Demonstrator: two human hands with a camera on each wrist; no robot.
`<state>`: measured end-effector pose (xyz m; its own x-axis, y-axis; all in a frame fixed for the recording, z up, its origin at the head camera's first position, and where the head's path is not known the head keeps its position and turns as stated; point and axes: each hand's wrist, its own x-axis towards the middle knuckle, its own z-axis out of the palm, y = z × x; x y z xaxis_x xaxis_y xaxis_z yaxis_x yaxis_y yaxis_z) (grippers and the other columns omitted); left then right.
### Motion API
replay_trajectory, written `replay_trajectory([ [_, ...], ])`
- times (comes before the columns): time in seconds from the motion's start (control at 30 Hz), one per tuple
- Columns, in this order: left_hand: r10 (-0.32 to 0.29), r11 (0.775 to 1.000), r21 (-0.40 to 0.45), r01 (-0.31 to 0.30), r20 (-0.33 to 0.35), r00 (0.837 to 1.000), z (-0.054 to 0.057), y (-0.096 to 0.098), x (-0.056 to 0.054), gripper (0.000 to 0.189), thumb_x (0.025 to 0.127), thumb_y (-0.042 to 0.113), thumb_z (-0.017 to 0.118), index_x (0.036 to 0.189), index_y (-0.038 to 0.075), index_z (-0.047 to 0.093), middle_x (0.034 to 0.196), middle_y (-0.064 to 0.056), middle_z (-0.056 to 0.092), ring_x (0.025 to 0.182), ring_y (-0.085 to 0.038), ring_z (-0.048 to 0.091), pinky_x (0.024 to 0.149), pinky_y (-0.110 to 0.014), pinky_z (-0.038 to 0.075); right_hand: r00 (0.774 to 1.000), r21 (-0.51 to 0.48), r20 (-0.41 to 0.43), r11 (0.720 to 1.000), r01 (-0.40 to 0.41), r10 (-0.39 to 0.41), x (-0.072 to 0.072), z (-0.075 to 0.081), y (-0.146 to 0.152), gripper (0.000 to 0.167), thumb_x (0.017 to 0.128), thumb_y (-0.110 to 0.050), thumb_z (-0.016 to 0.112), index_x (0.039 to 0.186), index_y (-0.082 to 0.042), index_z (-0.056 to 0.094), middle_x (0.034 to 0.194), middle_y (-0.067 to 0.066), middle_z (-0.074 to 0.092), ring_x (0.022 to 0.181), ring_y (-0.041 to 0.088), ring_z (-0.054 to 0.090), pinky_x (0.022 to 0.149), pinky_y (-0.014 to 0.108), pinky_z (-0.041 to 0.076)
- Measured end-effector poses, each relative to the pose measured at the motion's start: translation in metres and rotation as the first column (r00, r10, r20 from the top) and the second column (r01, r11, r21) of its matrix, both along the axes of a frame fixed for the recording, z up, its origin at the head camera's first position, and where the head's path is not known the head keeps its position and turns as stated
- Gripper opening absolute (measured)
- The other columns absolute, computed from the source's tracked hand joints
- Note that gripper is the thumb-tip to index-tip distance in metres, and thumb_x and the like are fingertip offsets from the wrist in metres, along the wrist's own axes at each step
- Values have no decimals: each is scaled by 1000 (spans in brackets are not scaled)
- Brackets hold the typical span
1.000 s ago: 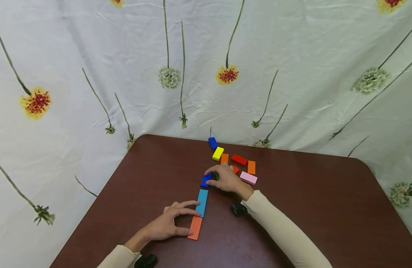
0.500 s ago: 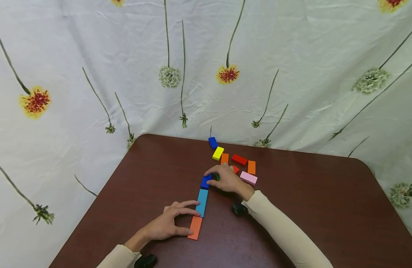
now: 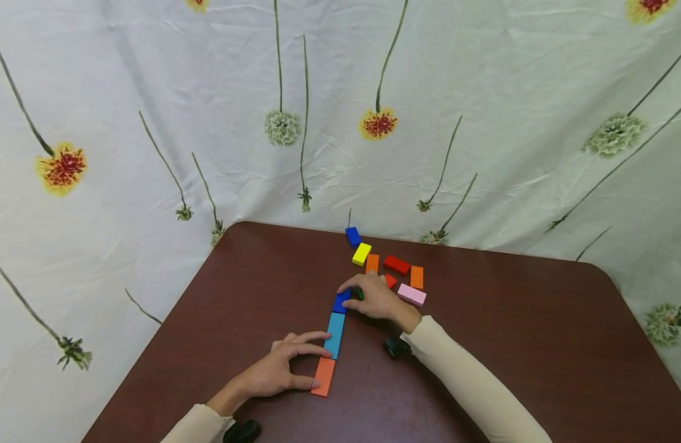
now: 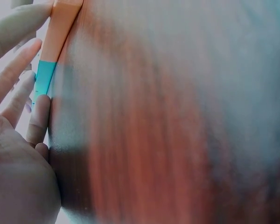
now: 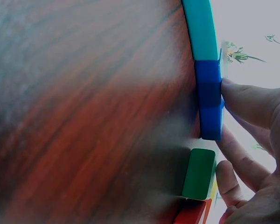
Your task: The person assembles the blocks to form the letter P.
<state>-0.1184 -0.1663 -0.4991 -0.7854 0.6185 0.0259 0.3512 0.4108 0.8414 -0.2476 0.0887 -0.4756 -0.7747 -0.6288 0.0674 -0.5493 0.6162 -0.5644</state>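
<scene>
Three flat blocks lie end to end in a row on the table: a coral block [image 3: 324,376] nearest me, a light blue block [image 3: 336,328], and a dark blue block [image 3: 340,303] farthest. My left hand [image 3: 270,370] rests its thumb on the coral block and its fingertips on the light blue one. The right hand [image 3: 375,298] pinches the dark blue block between thumb and index finger. In the right wrist view the dark blue block [image 5: 209,100] touches the light blue block [image 5: 203,30]. A green block [image 5: 199,173] sits under the right hand's other fingers, mostly hidden from the head view.
Beyond the right hand lie several loose blocks: blue [image 3: 353,237], yellow [image 3: 362,253], orange [image 3: 373,263], red [image 3: 397,264], another orange [image 3: 416,277] and pink [image 3: 411,294]. A red piece [image 3: 390,281] is partly covered. A flower-printed cloth [image 3: 340,166] hangs behind the table [image 3: 512,344].
The dark blue block has shifted slightly toward me, and the narrow gap between it and the light blue block has closed. The left hand stays in place.
</scene>
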Motion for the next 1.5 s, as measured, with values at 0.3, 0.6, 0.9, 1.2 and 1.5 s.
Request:
replay_trajectory([
  [0.3, 5, 1000, 4, -5, -5, 1000, -2, 1, -1, 41, 88, 35, 77, 128, 29, 68, 154, 2, 46, 128, -29, 39, 94, -61, 16, 1000, 1, -5, 1000, -7, 7, 1, -1, 0, 24, 93, -21, 73, 116, -16, 75, 121, 2, 71, 97, 22, 48, 73, 36, 23],
  [0.6, 13, 1000, 5, -13, -13, 1000, 0, 1, 1, 41, 88, 36, 77, 128, 29, 68, 153, 1, 47, 124, -24, 40, 94, -60, 16, 1000, 4, -21, 1000, -15, 15, 1, -2, 0, 25, 93, -22, 73, 116, -16, 75, 121, 2, 71, 95, 21, 47, 72, 36, 23],
  [0.9, 17, 1000, 2, -17, -15, 1000, 1, 2, 3, 40, 88, 35, 76, 128, 29, 68, 153, 0, 47, 123, -22, 41, 93, -60, 17, 999, 3, -23, 1000, -27, 27, 3, -1, -1, 24, 93, -20, 72, 117, -15, 74, 122, 3, 71, 98, 22, 49, 73, 36, 24],
  [1.2, 13, 1000, 1, -13, -31, 999, 1, 2, 3, 40, 89, 34, 75, 128, 28, 68, 153, -1, 47, 124, -23, 41, 92, -59, 17, 999, 5, -26, 1000, -29, 29, 3, 0, -1, 24, 94, -20, 72, 117, -16, 74, 123, 2, 71, 98, 22, 49, 73, 36, 24],
  [1.5, 12, 1000, -4, -12, -18, 1000, 1, 2, 3, 41, 89, 35, 75, 129, 28, 68, 153, 1, 47, 125, -25, 41, 94, -60, 18, 999, 0, -19, 999, -34, 34, 3, 0, 1, 25, 94, -23, 71, 118, -16, 74, 123, 2, 71, 97, 23, 50, 72, 36, 23],
])
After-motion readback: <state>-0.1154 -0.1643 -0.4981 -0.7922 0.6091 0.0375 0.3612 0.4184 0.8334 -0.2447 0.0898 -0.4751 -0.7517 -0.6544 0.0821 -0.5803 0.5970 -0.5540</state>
